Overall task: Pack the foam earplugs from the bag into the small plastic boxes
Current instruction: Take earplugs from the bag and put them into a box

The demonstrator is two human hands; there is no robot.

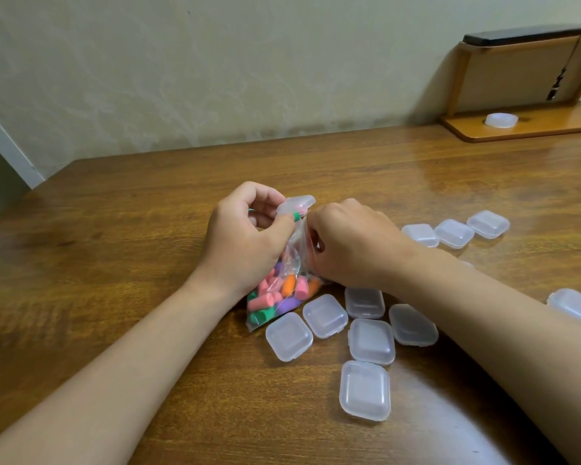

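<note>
While the left hand (245, 236) grips a small clear box (297, 203) and pinches a green earplug (296, 216) at its edge, the right hand (353, 243) pinches the mouth of the bag (291, 250), which lies on the table (114, 229) between them. Best to pull softly so nothing spills. The earplugs (269, 300) look squishy and round; the other boxes (371, 340) are smooth, square, see-through.

A clear plastic zip bag of foam earplugs (284, 283) is held at the middle of a brown wooden table (114, 229), with the left hand (245, 243) on its left and the right hand (353, 243) on its right. A small clear plastic box (297, 203) is held in the left hand just behind the bag's mouth. Six more boxes (371, 340) are clustered before and right of the bag. A row of three boxes (453, 233) is laid behind the right forearm. A wooden stand (517, 78) is set at the far right.
</note>
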